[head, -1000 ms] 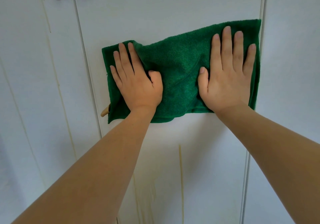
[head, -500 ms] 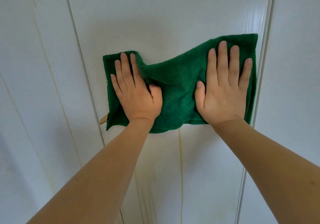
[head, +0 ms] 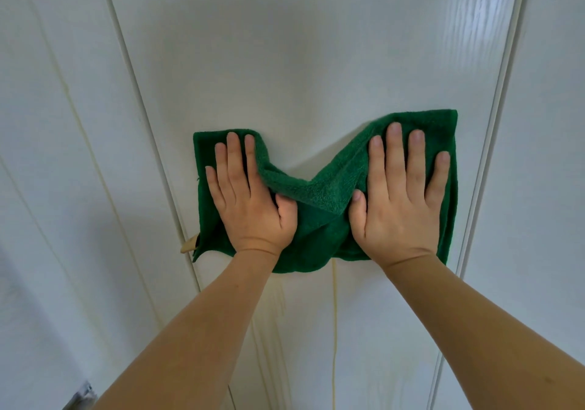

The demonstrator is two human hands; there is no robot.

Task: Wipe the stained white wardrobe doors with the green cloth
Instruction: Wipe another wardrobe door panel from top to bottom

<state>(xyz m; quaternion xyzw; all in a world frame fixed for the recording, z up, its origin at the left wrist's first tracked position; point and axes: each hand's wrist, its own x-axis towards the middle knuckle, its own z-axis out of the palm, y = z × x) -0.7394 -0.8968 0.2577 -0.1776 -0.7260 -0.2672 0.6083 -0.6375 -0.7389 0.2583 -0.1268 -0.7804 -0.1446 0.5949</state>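
I have both grips spread flat, left hand [head: 250,207] and right hand [head: 399,207] pressing the green cloth [head: 319,216] against the middle wardrobe door [head: 300,61]. The cloth bunches between them. Yellow streaks [head: 334,330] run below it.

Setting: home interior, likely a bedroom or storage area. From my remote view I log tall white wardrobe doors [head: 316,61] with a wood-grain finish, narrow vertical gaps between panels, and yellowish drip stains [head: 334,314] running down them. A green terry cloth [head: 319,200] suggests household cleaning.
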